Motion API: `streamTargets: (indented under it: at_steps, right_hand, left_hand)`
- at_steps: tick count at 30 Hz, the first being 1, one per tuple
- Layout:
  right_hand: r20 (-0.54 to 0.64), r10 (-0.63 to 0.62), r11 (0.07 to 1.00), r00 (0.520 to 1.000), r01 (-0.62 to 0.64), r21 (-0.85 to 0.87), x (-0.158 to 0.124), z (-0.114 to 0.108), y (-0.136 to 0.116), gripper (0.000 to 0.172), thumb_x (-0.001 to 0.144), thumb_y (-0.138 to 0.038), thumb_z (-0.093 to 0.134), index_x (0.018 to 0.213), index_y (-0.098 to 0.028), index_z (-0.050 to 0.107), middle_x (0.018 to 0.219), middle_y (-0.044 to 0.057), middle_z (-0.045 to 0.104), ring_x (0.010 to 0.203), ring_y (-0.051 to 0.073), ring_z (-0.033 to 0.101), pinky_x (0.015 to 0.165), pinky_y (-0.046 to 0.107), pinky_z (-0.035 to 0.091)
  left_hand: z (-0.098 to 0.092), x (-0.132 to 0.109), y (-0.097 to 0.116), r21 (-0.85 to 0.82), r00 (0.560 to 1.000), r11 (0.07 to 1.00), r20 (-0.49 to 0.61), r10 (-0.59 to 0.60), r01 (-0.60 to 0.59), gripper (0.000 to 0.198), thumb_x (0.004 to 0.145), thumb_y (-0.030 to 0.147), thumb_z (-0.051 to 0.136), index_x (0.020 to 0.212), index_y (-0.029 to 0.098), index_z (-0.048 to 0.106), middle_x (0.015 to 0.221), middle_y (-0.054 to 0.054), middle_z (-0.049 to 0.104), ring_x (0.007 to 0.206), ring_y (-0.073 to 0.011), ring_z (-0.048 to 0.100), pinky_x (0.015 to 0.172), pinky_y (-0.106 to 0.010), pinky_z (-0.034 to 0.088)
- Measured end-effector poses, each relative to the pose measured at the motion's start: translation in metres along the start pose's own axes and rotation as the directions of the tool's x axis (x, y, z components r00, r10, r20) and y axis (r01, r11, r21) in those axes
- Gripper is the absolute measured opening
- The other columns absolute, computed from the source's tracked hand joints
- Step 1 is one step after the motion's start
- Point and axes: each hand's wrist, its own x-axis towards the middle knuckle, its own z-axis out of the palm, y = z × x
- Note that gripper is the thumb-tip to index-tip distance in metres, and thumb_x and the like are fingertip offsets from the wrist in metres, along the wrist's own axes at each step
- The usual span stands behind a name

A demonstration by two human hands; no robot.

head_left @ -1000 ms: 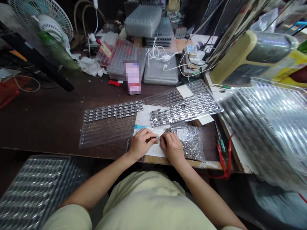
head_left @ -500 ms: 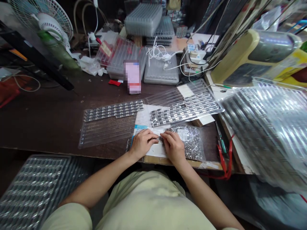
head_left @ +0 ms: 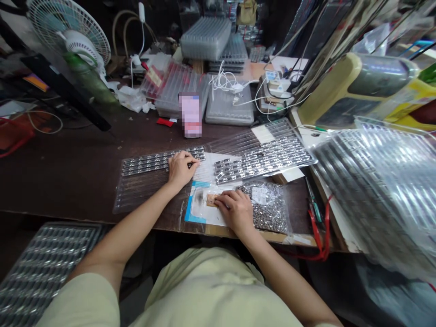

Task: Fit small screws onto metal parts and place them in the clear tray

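My left hand (head_left: 181, 172) is over the right end of a clear ribbed tray (head_left: 136, 200), which holds rows of small black-and-silver metal parts (head_left: 146, 163). Its fingertips are pinched together at the lower row, and what lies between them is mostly hidden. Above the white work sheet, my right hand (head_left: 237, 210) has its fingers closed at the edge of a small tan block (head_left: 211, 200). Whether they grip a small piece there I cannot make out. Right beside that hand lies a clear bag of small metal pieces (head_left: 274, 213).
A second ribbed tray (head_left: 235, 143), partly filled with the same parts, lies behind my right hand. A phone (head_left: 191, 116) stands further back. Stacked trays (head_left: 368, 195) crowd the right side, near a screwdriver (head_left: 314, 202) and red strap (head_left: 322, 236). More filled trays (head_left: 44, 268) sit lower left.
My hands were together over the white sheet. The left has moved up and left to the tray; the right has shifted slightly left, and the tan block now shows.
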Motion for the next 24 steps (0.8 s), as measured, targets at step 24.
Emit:
streamTargets:
  at_steps: [24]
  right_hand:
    - [0.005,-0.03,0.988,1.0,0.03,-0.151,-0.011,-0.013,0.016,0.017,0.092,-0.028,0.052,0.085,-0.021,0.066,0.079,0.005,0.061,0.076,0.018,0.05,0.069,0.03,0.041]
  left_hand:
    - [-0.014,-0.026,0.033,-0.606,0.936,0.775,0.347,0.057,0.177,0.024,0.087,0.029,0.053,0.106,0.018,0.064,0.078,-0.003,0.068,0.059,-0.0121,0.064,0.055,-0.022,0.049]
